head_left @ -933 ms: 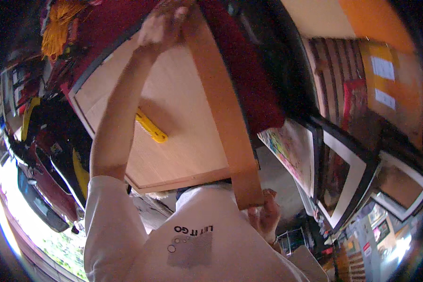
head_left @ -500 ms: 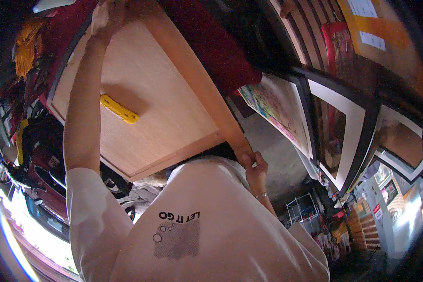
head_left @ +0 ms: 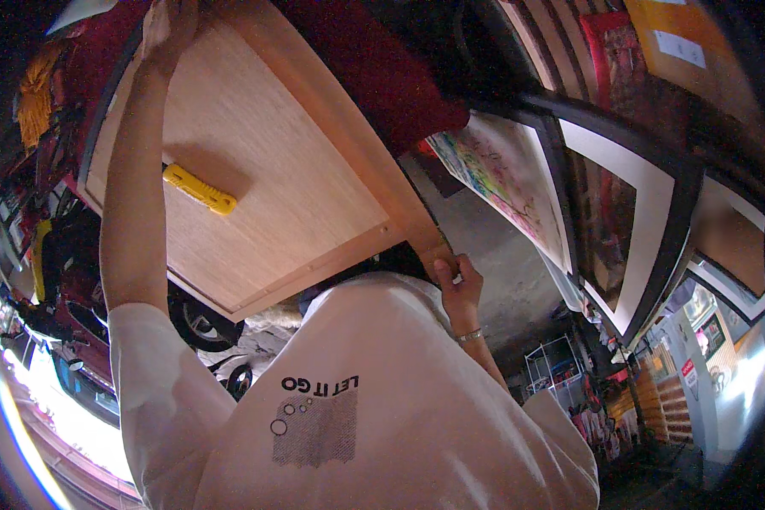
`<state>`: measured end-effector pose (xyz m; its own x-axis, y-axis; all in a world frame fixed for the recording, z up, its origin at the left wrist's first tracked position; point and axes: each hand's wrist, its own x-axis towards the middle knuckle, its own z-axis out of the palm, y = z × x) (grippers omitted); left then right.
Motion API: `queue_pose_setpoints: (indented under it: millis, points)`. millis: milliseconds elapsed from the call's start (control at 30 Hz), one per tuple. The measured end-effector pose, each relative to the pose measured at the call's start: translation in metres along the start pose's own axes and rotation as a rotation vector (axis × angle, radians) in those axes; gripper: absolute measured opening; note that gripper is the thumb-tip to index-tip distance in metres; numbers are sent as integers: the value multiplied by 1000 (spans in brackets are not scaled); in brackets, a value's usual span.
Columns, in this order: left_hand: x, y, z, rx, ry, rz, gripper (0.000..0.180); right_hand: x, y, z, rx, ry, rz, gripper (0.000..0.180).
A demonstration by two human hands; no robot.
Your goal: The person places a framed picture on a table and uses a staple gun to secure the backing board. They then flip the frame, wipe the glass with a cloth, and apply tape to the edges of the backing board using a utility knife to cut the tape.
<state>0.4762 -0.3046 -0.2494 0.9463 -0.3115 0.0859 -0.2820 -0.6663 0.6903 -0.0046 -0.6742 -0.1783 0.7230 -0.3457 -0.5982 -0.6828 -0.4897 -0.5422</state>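
Observation:
A pale wooden panel with a raised edge [head_left: 285, 153], like the back of a picture frame, lies in front of me. Across it, near my left forearm, rests a yellow utility knife [head_left: 200, 189]. A broad, flat brown strip [head_left: 340, 115], perhaps tape, runs along the panel's right side and sticks out past its near corner. My right hand [head_left: 461, 287] pinches that loose end between thumb and fingers. Stretched across the panel's left part, my left arm ends in my left hand [head_left: 170, 30] at the far edge, its fingers dim and partly cut off.
Dark red cloth [head_left: 382, 76] lies beyond the panel's right side. A colourful painting [head_left: 506, 174] and black-framed pictures with white mats [head_left: 646, 195] lean at right. A wire rack [head_left: 552, 365] stands farther back. Wheels [head_left: 202, 323] and vehicles are at lower left.
Panel and utility knife appear slightly farther left and up in view, as does my left hand. My right hand keeps its pinch on the brown strip and sits a little higher.

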Motion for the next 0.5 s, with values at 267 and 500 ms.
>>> queue_pose_setpoints:
  millis: [267,500]
  points:
    - [-7,-15,0,-17,8,-8,66,1,4,-1,26,20,-19,34]
    - [1,-55,21,-475,63,100,60,5,29,10,-73,-20,4,38]
